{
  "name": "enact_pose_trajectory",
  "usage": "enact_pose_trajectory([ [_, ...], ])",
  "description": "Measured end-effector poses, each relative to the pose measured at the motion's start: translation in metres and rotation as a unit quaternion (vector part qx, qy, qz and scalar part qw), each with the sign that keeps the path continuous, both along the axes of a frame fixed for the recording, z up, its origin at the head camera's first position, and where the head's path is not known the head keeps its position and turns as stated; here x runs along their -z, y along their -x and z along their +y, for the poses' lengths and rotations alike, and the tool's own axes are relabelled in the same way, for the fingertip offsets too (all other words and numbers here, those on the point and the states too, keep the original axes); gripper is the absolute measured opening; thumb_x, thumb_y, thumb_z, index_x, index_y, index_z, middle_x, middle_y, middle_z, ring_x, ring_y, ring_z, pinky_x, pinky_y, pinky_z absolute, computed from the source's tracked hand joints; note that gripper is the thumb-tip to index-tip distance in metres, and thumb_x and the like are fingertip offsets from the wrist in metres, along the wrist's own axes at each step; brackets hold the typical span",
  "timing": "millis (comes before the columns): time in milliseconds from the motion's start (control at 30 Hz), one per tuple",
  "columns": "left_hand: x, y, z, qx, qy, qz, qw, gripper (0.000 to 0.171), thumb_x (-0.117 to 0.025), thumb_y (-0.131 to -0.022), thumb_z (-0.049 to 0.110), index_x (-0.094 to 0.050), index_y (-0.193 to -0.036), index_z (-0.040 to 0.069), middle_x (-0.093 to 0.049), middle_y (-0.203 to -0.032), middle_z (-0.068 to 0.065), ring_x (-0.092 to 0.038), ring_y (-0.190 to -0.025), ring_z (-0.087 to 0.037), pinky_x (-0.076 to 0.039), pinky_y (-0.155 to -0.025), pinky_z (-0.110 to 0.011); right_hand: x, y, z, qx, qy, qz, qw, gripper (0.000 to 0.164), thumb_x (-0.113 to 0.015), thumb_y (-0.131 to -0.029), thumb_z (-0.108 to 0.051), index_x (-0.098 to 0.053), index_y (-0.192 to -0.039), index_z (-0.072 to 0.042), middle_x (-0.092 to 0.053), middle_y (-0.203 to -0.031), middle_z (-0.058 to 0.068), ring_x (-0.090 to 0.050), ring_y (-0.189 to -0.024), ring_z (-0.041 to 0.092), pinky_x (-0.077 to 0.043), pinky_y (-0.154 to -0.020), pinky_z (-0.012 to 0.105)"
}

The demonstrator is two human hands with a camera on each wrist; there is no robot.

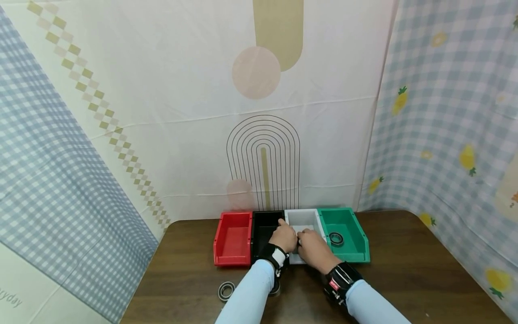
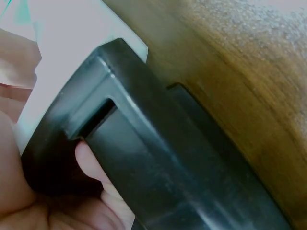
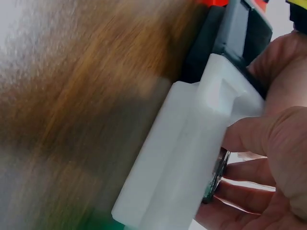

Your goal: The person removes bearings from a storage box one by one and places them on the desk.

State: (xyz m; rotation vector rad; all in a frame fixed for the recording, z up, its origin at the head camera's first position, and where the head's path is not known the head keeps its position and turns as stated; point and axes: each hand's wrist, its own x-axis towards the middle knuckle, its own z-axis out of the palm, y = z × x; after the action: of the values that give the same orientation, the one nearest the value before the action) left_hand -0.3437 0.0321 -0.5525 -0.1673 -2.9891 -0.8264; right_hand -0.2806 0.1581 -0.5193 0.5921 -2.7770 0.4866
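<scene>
Inside the white bin [image 1: 301, 218], my right hand [image 1: 313, 247] pinches a metal bearing [image 3: 220, 175] between thumb and fingers, just behind the bin's front wall. My left hand [image 1: 284, 236] is over the border of the black bin [image 1: 267, 219] and the white one, close beside the right hand. One left fingertip [image 2: 90, 162] shows behind the black bin's front wall; the other left fingertips are hidden, so whether they hold anything cannot be told. Another bearing [image 1: 336, 239] lies in the green bin [image 1: 358, 245].
A red bin [image 1: 232, 243] stands at the left end of the row. On the brown wooden table [image 1: 186, 261], one bearing [image 1: 226, 291] lies in front of the bins, and another bearing [image 1: 275, 289] is partly covered by the left forearm. Patterned cloth [image 1: 194, 148] hangs behind.
</scene>
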Motion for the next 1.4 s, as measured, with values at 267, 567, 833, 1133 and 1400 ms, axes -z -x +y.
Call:
enact_pose_trajectory([
  [267,0.027,0.019,0.002,-0.009,-0.004,-0.009,0.9999,0.057,-0.038,-0.114,0.029,-0.033,-0.149,-0.016,-0.068,-0.071,-0.018,-0.064,-0.053,-0.026,-0.050,-0.047,-0.038,-0.002,-0.015,0.006,0.025,0.007,-0.037,0.999,0.024,-0.075,-0.095,-0.009,-0.076,-0.115,0.003,-0.075,-0.106,0.013,-0.070,-0.098,0.024,-0.060,-0.084,0.043],
  [567,0.040,0.029,0.003,-0.003,0.016,-0.016,0.9997,0.061,-0.036,-0.114,0.028,-0.027,-0.154,-0.019,-0.063,-0.063,-0.015,-0.057,-0.045,-0.022,-0.044,-0.041,-0.037,-0.006,-0.036,0.014,0.021,0.009,-0.027,0.999,0.035,-0.079,-0.093,-0.012,-0.074,-0.123,0.006,-0.076,-0.114,0.017,-0.071,-0.109,0.032,-0.061,-0.094,0.048],
  [833,0.034,0.027,0.002,0.000,-0.010,-0.037,0.9993,0.062,-0.036,-0.115,0.027,-0.025,-0.155,-0.018,-0.060,-0.059,-0.011,-0.056,-0.043,-0.022,-0.043,-0.039,-0.035,-0.014,-0.057,0.014,0.011,0.017,-0.071,0.997,0.042,-0.083,-0.090,-0.014,-0.073,-0.127,0.005,-0.075,-0.124,0.018,-0.071,-0.117,0.034,-0.059,-0.099,0.051],
  [1133,0.030,0.024,0.002,-0.017,-0.012,-0.046,0.9987,0.059,-0.037,-0.114,0.029,-0.029,-0.155,-0.013,-0.066,-0.067,-0.014,-0.063,-0.050,-0.025,-0.049,-0.045,-0.039,-0.014,-0.074,0.014,-0.011,0.019,-0.116,0.993,0.042,-0.084,-0.089,-0.014,-0.074,-0.125,0.006,-0.074,-0.124,0.019,-0.071,-0.114,0.035,-0.059,-0.096,0.054],
  [1400,0.044,0.036,0.003,-0.023,0.003,-0.043,0.9988,0.063,-0.040,-0.113,0.031,-0.028,-0.156,-0.014,-0.066,-0.070,-0.013,-0.060,-0.051,-0.020,-0.048,-0.046,-0.036,-0.003,-0.083,0.020,-0.016,0.010,-0.133,0.991,0.039,-0.084,-0.088,-0.013,-0.075,-0.121,0.005,-0.075,-0.117,0.017,-0.072,-0.108,0.032,-0.060,-0.092,0.052],
])
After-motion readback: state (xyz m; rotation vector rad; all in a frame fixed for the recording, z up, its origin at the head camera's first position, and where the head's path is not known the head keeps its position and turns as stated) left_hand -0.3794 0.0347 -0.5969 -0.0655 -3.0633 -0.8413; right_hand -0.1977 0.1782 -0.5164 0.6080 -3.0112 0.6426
